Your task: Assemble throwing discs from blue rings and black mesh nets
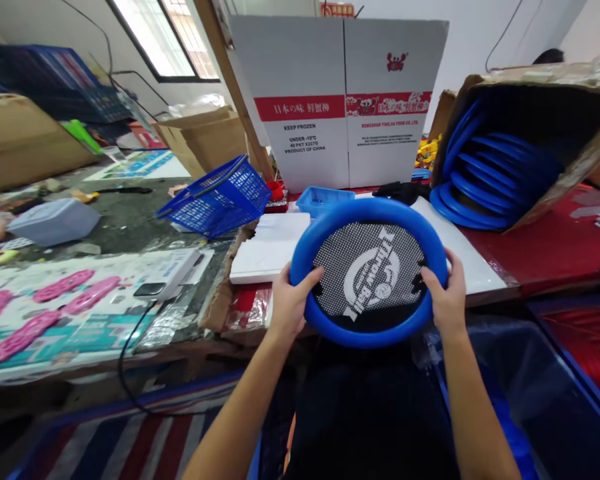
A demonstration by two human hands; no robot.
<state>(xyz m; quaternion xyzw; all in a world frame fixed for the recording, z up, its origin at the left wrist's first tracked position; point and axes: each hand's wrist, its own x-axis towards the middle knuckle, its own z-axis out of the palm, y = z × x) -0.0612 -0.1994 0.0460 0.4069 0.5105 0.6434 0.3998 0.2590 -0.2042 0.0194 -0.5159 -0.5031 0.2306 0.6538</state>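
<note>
In front of me I hold a blue ring (375,339) filled with a black mesh panel (337,257) that bears a white printed logo. My left hand (294,300) grips its left side, thumb over the rim. At the opposite side my right hand (447,293) grips the rim the same way, its thumb reaching the mesh edge. The fingers of both hands are partly hidden behind the ring. Right of it, a tilted cardboard box (570,177) holds several plain blue rings (500,177).
A stack of white sheets (265,257), a blue basket (223,197) and a light-blue tray (325,199) lie beyond the ring. A large white carton (310,67) stands behind. Pink cutout pieces (63,287) lie at left. A blue bin (520,353) is below right.
</note>
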